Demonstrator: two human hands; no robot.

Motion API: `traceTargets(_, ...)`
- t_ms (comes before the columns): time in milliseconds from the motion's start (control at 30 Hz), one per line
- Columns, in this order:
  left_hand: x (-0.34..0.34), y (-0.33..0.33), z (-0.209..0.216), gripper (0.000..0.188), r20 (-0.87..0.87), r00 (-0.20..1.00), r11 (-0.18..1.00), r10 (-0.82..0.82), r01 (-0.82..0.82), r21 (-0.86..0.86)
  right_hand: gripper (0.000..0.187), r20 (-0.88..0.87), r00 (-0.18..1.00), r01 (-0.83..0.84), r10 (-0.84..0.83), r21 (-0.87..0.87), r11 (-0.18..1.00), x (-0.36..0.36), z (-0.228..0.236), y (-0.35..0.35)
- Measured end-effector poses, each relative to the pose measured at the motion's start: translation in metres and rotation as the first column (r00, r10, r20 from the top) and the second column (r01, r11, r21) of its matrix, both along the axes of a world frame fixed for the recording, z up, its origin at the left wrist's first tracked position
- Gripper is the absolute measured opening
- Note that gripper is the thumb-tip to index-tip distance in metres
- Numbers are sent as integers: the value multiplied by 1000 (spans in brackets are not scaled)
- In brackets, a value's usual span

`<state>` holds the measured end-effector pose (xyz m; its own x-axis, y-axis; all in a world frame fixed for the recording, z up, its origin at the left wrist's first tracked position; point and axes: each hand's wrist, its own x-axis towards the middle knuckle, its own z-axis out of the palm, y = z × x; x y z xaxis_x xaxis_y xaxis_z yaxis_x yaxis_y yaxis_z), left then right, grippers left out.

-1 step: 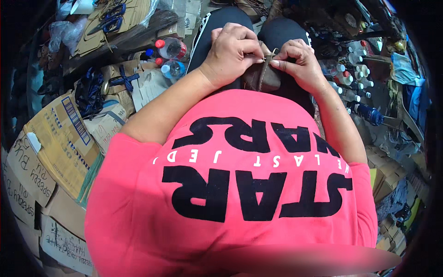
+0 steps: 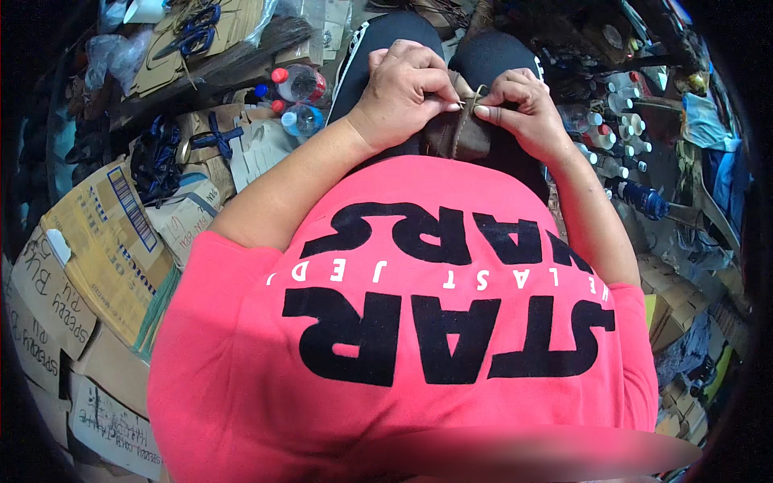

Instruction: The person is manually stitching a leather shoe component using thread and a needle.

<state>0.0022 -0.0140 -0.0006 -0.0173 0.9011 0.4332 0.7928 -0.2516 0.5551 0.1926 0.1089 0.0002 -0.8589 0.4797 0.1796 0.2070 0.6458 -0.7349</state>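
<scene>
Between my thighs rests a brown leather piece point(image 2: 472, 142) with a stitched raised seam running down it. My left hand point(image 2: 409, 87) is closed at the seam's upper left, thumb and forefinger pinched together; a tiny pale tip shows at the fingertips, too small to name. From the other side my right hand point(image 2: 522, 105) is closed too, its thumb and forefinger pinching the leather's upper edge. A thin light thread point(image 2: 481, 90) curls up in a small loop between the two hands. The fingers hide much of the leather's top.
On the left are plastic bottles point(image 2: 303, 121), dark blue scissors point(image 2: 200, 34) on stacked cardboard, and cardboard boxes point(image 2: 105, 241). Several capped bottles point(image 2: 612, 137) lie on the right, with a dark blue bottle point(image 2: 644, 198) nearer me and blue cloth point(image 2: 708, 121) farther right.
My hands keep almost the same place, with only a slight shift of the fingertips and the thread loop at the seam.
</scene>
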Motion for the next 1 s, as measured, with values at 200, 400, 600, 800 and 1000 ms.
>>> traceTargets(200,-17,-19,0,11,114,993,994,19,-6,-109,17,7,999,44,-44,-220,975,23,-6,8)
traceTargets(400,2,-9,38,6,-375,920,975,-112,28,-222,7,383,916,-237,123,266,934,6,36,3)
traceTargets(600,8,2,36,14,-495,846,962,-197,68,-266,7,449,887,-305,104,404,862,-7,39,-8)
traceTargets(800,1,-8,36,19,-416,886,959,-205,98,-264,4,401,904,-317,149,394,863,1,33,-3)
traceTargets(1000,-11,-27,38,14,-423,885,955,-197,75,-288,10,364,914,-306,176,339,890,17,28,0)
